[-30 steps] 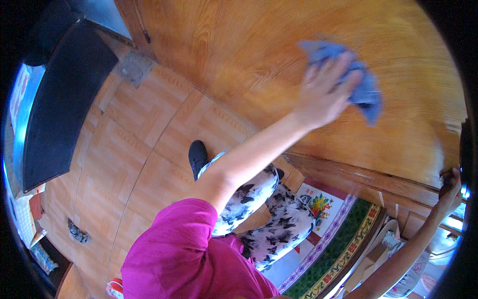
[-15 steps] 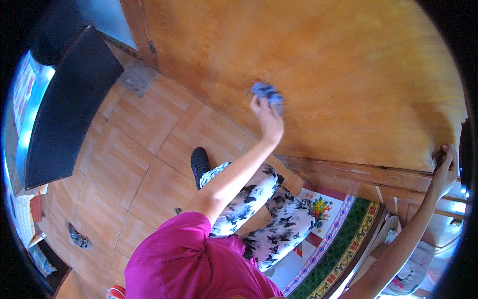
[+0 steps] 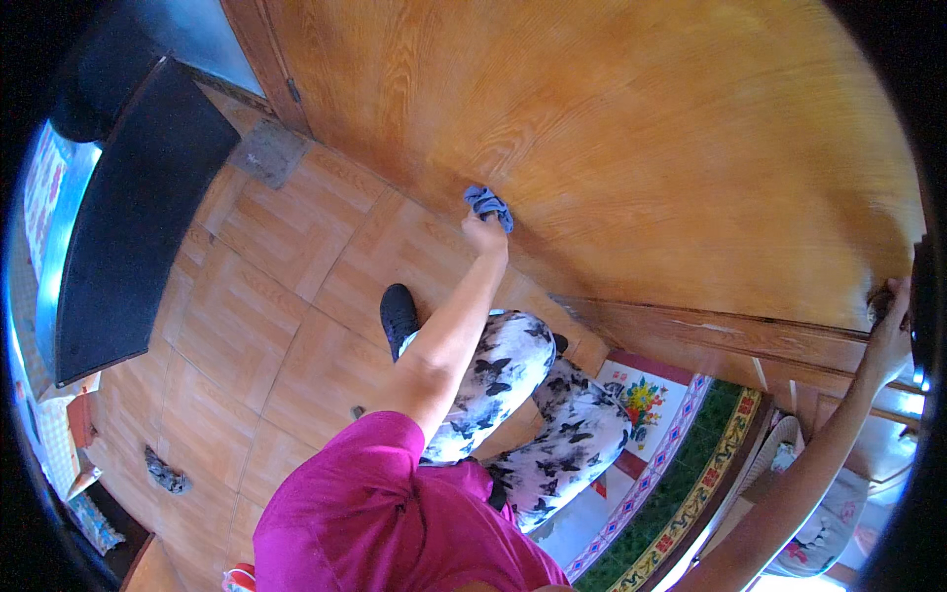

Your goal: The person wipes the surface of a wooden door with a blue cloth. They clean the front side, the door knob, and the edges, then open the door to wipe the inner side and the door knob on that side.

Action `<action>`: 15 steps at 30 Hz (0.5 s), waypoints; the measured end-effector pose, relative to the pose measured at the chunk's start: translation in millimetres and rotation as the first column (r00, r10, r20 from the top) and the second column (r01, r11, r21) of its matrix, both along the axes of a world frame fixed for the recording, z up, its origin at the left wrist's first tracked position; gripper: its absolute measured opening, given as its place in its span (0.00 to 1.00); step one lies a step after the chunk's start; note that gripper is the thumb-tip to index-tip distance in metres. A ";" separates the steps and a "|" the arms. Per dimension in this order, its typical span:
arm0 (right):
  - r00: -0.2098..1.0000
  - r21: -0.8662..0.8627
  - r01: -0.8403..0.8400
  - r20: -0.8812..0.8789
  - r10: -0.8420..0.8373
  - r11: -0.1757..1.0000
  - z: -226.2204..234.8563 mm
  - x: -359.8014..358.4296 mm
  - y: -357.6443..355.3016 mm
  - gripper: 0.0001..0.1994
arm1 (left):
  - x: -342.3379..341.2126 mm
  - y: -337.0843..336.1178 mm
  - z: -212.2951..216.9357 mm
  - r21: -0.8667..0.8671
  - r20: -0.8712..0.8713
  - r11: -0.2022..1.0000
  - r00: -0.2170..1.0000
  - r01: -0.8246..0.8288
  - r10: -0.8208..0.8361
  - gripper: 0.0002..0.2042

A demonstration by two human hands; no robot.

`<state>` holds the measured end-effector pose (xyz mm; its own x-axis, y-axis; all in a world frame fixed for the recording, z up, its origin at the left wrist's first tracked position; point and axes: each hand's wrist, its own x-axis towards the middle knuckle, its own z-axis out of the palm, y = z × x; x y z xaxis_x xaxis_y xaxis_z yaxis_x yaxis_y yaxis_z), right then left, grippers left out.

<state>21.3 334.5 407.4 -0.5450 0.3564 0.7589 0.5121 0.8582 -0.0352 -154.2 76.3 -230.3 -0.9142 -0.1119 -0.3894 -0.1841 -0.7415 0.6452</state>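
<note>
A crumpled blue cloth is pressed against the wooden door, low down near the floor. My left hand is closed around this cloth, the arm stretched forward from a magenta sleeve. At the far right, my right hand grips the dark door knob at the door's edge. Its fingers partly cover the knob.
My legs, in butterfly-print trousers, are bent below the door; a black shoe stands on the tiled floor. A black panel stands at left. A dark crumpled piece lies on the floor. A patterned step is at right.
My left hand and the cloth have moved left and down across the door surface, nearer the floor. My right hand stays at the knob.
</note>
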 end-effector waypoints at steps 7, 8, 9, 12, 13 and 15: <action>0.998 -0.045 -0.069 -0.017 0.068 0.997 -1.8 11.7 14.4 0.22 | -4.1 -9.1 193.6 -0.380 -0.472 0.872 0.875 -0.309 0.104 0.11; 0.994 -0.017 -0.099 -0.038 0.098 0.995 -9.3 10.7 6.3 0.20 | -7.8 -15.9 227.1 -0.416 -0.506 0.863 0.862 -0.288 0.044 0.13; 0.989 0.016 -0.136 -0.060 0.137 0.991 -12.4 8.0 -3.2 0.19 | -11.1 -21.6 248.8 -0.447 -0.537 0.851 0.844 -0.277 -0.008 0.16; 0.988 0.018 -0.142 -0.055 0.142 0.990 -10.2 -0.4 -20.6 0.19 | -20.3 -17.5 207.8 -0.353 -0.525 0.885 0.848 -0.304 0.081 0.14; 0.987 0.016 -0.153 -0.054 0.154 0.988 -5.7 0.2 -15.5 0.19 | -21.5 -14.5 183.1 -0.325 -0.524 0.891 0.845 -0.316 0.108 0.13; 0.984 0.004 -0.172 -0.045 0.172 0.985 3.1 6.0 4.3 0.19 | -18.6 -8.6 128.3 -0.174 -0.366 0.961 0.920 -0.215 0.140 0.11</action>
